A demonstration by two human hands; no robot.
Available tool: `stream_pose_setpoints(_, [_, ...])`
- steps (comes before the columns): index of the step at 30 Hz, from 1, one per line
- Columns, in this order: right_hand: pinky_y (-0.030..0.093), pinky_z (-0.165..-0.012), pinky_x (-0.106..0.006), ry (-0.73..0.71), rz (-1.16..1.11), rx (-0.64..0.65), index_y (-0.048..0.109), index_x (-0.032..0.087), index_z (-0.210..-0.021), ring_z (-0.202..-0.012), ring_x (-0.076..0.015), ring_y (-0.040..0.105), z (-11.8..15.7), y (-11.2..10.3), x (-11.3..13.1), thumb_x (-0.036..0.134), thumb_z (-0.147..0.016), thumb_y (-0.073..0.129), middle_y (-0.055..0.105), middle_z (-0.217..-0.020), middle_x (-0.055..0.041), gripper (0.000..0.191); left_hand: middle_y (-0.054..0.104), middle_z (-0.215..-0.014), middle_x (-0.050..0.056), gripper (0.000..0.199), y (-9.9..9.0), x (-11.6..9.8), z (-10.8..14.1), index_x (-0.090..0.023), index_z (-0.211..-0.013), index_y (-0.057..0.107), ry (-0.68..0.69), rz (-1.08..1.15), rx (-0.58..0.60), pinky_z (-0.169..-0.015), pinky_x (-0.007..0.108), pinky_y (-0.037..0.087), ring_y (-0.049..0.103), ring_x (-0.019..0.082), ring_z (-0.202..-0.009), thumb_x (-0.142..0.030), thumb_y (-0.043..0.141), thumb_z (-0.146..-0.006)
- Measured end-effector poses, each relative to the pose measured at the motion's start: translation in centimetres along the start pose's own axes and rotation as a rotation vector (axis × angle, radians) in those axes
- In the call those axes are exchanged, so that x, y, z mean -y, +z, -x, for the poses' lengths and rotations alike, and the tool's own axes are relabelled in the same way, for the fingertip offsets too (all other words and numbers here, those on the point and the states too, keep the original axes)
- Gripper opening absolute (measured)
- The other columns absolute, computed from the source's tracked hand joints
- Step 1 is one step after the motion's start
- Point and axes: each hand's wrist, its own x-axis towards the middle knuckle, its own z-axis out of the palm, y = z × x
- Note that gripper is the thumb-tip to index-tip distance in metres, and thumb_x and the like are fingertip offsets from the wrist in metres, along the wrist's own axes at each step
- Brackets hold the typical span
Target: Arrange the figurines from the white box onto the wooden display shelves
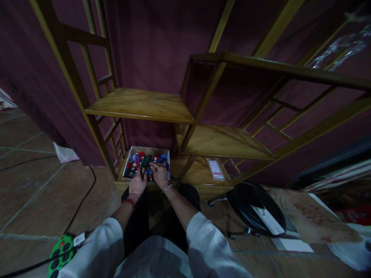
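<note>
A shallow white-edged box (pixel 125 170) stands on the lowest wooden shelf, filled with small colourful figure-like items in red, blue, purple and black. Both of my hands reach into its front part. My left hand (pixel 138 184), with a red bead bracelet at the wrist, has its fingers bent together at the near side of the items. My right hand (pixel 160 175), wearing a pale bracelet, curls its fingers from the right. Between the fingertips is a small dark green item (pixel 146 160), too dim to name. The fingertips partly hide what they touch.
Wooden shelf boards (pixel 139 104) overhang the box, and an upright post (pixel 203 104) stands to its right. A pale packet (pixel 215 170) lies on the lower shelf. At right is a black round stool (pixel 255 208). A green power strip (pixel 61 255) with cables lies on the tiled floor.
</note>
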Motion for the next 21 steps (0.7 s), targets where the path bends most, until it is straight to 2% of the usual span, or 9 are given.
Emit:
stream_pose_setpoints(6, [0.044,-0.088,-0.025,-0.093,0.020,0.008,0.066,0.022,-0.098,-0.094,-0.0130,0.059,0.1,0.2,0.7,0.014,-0.081,0.049,0.066,-0.099,-0.0029,0.025,0.067,-0.090,0.018,0.044,-0.4,-0.5,-0.2,-0.009,-0.118,0.044,-0.072,-0.053,0.054,-0.071,0.035,0.044,0.064,0.027,-0.084,-0.036,0.025,-0.089])
stream_pose_setpoints(12, [0.045,-0.089,-0.028,-0.137,0.022,-0.010,0.064,0.022,-0.102,-0.096,-0.0150,0.059,0.4,0.4,0.4,0.013,-0.081,0.047,0.065,-0.101,-0.0047,0.029,0.067,-0.092,0.017,0.044,-0.2,-0.4,-0.5,-0.011,-0.125,0.038,-0.111,-0.015,0.056,-0.071,0.032,0.043,0.064,0.025,-0.085,-0.034,0.027,-0.089])
stream_pose_setpoints(17, [0.047,-0.084,-0.028,-0.075,0.014,-0.019,0.046,0.023,-0.125,-0.087,-0.0144,0.061,0.6,0.5,-0.1,0.013,-0.079,0.047,0.064,-0.100,-0.0043,0.047,0.067,-0.092,0.017,0.045,0.0,-0.3,-0.4,-0.012,-0.126,0.036,-0.112,0.029,0.038,-0.070,0.033,0.043,0.064,0.026,-0.085,-0.035,0.023,-0.090])
stream_pose_setpoints(21, [0.046,-0.087,-0.031,0.031,0.118,-0.073,0.047,0.021,-0.124,-0.093,-0.0170,0.059,0.5,0.4,-0.9,0.020,-0.079,0.050,0.060,-0.106,-0.0077,0.045,0.067,-0.090,0.018,0.046,-0.1,-0.4,-0.4,-0.010,-0.126,0.036,-0.123,0.058,0.032,-0.071,0.033,0.043,0.064,0.026,-0.085,-0.036,0.022,-0.090])
